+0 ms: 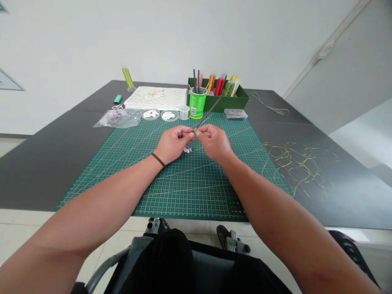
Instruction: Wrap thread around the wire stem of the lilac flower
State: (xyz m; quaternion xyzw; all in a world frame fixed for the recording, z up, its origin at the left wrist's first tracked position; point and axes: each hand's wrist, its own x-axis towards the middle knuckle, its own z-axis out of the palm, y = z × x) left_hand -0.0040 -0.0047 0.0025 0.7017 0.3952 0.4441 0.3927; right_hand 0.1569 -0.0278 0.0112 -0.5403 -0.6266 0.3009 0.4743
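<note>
Both my hands meet over the middle of the green cutting mat. My left hand is closed, with a small pale object showing just under its fingers. My right hand pinches the near end of a thin dark stick that slants up and away to the right. A bit of yellow-green thread shows where the fingertips of both hands touch the stick. A dark band sits on my left wrist.
At the back stand a green can with sticks, a dark green tray of glitter tubes, small dishes, a white board, a plastic bag, and a clear box. Loose yellow-green thread lies to the right.
</note>
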